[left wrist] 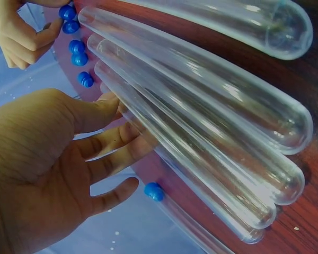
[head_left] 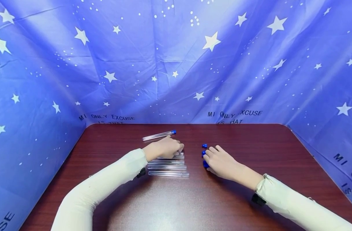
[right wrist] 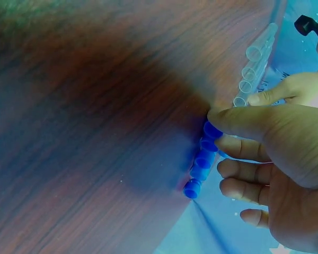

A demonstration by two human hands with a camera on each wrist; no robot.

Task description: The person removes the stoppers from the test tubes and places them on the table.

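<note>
Several clear test tubes (head_left: 168, 174) lie side by side on the table, open ends to the right. My left hand (head_left: 165, 147) is over the far end of this row, thumb and index finger pinching the farthest test tube (left wrist: 252, 236) near its open end; its other fingers spread apart. To the right, several blue caps (head_left: 204, 146) stand in a line. My right hand (head_left: 223, 163) has its thumb and index finger on the nearest blue cap (right wrist: 212, 130), pinching it, with the remaining fingers loosely bent beside the line. The hand partly covers the caps in the head view.
Behind the row lies another test tube (head_left: 158, 136) with a blue cap on its right end. The dark red wooden table (head_left: 236, 205) ends at a blue star-printed cloth (head_left: 164, 93) at the back and sides.
</note>
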